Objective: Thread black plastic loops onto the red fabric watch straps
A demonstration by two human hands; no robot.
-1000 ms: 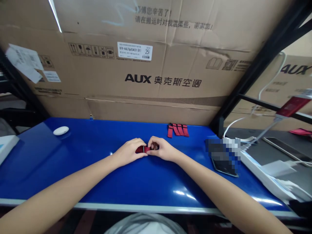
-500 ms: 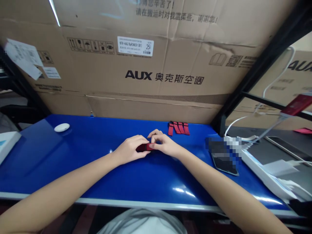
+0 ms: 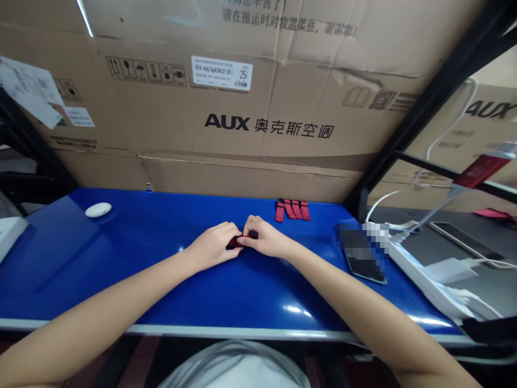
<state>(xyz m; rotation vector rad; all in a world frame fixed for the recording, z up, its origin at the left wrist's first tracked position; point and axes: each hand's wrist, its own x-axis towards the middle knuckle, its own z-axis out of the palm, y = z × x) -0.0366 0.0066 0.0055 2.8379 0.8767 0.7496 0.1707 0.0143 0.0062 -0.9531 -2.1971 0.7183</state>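
My left hand [image 3: 216, 245] and my right hand [image 3: 264, 237] meet over the middle of the blue table [image 3: 169, 302]. Between them is a small red strap with black parts [image 3: 234, 242], mostly covered by my fingers. Both hands are closed on it, thumbs toward me and fingers curled over the far side. Its exact shape and fastening cannot be made out. Beyond my right hand, several similar red straps with black bands [image 3: 297, 209] lie side by side near the table's back edge.
A white oval object [image 3: 98, 209] lies at the back left. To the right are a phone [image 3: 365, 264], a white power strip [image 3: 424, 280] with cables, and a black rack post [image 3: 404, 118]. A large cardboard box [image 3: 226, 151] stands along the back.
My hands have drawn slightly closer together, and my right fingers curl further round the red strap, leaving less of it showing. The whole view has shifted a little.
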